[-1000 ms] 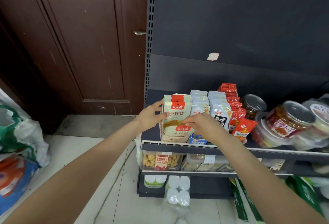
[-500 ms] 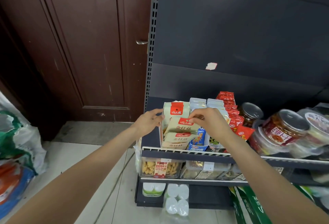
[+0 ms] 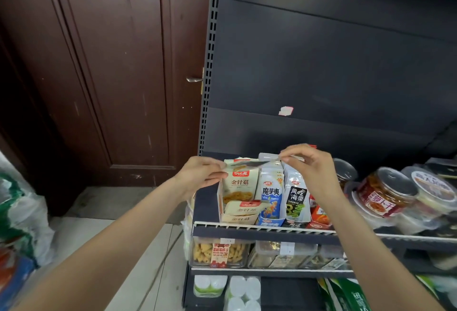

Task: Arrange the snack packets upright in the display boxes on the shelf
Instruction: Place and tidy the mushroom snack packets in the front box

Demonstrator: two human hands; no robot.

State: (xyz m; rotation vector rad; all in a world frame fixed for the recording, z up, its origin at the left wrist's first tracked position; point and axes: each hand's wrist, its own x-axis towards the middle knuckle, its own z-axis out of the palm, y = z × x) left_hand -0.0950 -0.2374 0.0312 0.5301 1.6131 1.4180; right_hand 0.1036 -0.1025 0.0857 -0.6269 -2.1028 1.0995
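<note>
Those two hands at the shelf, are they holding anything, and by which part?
Yes: one snack packet, lying flat above the boxes. The left hand pinches its left end, the right hand its clear top strip.

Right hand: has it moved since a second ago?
Yes. The right hand rose from the lower front of the packets near the shelf rail to their tops, now pinching a clear packet edge.

A dark brown wooden door (image 3: 103, 68) with a metal handle (image 3: 194, 79) stands far left; pale tiled floor (image 3: 138, 261) below; dark shelf back panel (image 3: 333, 63) right.
</note>
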